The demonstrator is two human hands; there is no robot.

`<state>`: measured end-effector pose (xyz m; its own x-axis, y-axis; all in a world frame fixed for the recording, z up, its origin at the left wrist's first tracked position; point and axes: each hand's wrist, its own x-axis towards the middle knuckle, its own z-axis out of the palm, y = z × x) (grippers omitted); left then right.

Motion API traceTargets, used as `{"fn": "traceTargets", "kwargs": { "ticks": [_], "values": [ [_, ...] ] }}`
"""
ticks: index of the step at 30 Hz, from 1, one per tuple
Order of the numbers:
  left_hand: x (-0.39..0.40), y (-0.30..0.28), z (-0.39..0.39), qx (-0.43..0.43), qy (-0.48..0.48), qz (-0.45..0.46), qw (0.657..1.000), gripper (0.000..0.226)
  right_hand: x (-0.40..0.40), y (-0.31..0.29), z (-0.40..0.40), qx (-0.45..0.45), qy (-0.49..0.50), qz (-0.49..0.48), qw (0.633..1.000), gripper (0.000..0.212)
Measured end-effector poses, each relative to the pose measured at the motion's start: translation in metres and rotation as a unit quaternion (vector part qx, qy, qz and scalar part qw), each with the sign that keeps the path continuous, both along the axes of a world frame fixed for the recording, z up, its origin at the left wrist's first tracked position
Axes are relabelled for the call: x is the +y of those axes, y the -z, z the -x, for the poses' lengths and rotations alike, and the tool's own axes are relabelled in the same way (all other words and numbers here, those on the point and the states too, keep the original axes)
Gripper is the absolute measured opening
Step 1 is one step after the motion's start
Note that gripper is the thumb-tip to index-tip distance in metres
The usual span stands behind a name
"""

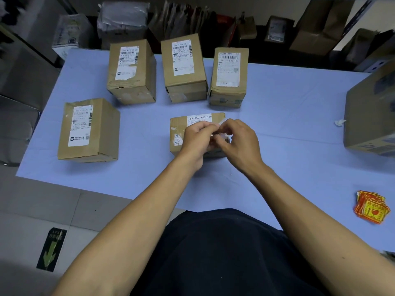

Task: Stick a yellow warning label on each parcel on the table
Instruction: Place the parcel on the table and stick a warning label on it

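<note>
— Forearms reach out over the blue surface (pixel 277 116); what's done so far?

— Judging by the tops, nothing: none of the five small parcels shows a yellow label. Three stand in a back row, one sits left (pixel 89 129), one (pixel 181 133) lies under both hands.

— And the big carton (pixel 369 116) at the right edge?

— One, also bare.

— Labels?

— One stack of yellow warning labels (pixel 370 207), near right. The left hand (pixel 197 137) and right hand (pixel 237 139) pinch something pale and thin together, probably a label's backing.

Bare forearms and hands (pixel 218 139), dark garment (pixel 224 253).
</note>
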<state>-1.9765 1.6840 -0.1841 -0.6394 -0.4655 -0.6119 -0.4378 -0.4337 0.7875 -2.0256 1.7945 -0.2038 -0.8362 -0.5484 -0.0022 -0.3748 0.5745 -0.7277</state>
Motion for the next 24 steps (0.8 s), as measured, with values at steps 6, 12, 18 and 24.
{"fn": "traceTargets", "kwargs": {
  "ticks": [6,12,18,24],
  "values": [
    [-0.013,-0.007,-0.005,-0.005,0.074,-0.107,0.991,0.009,-0.001,-0.01,0.004,-0.125,0.082,0.068,0.986,0.006],
    [-0.026,0.001,-0.002,-0.049,0.078,0.007,0.996,0.014,0.005,-0.023,0.024,-0.461,0.17,0.213,0.845,0.018],
    [-0.028,0.007,0.0,-0.052,0.109,0.06,0.991,0.011,0.003,-0.017,0.027,-0.457,0.173,0.157,0.858,0.014],
    [-0.025,0.016,0.002,-0.116,0.173,0.228,0.951,0.015,0.002,-0.001,0.027,-0.403,0.178,0.054,0.896,0.016]
  ]
}}
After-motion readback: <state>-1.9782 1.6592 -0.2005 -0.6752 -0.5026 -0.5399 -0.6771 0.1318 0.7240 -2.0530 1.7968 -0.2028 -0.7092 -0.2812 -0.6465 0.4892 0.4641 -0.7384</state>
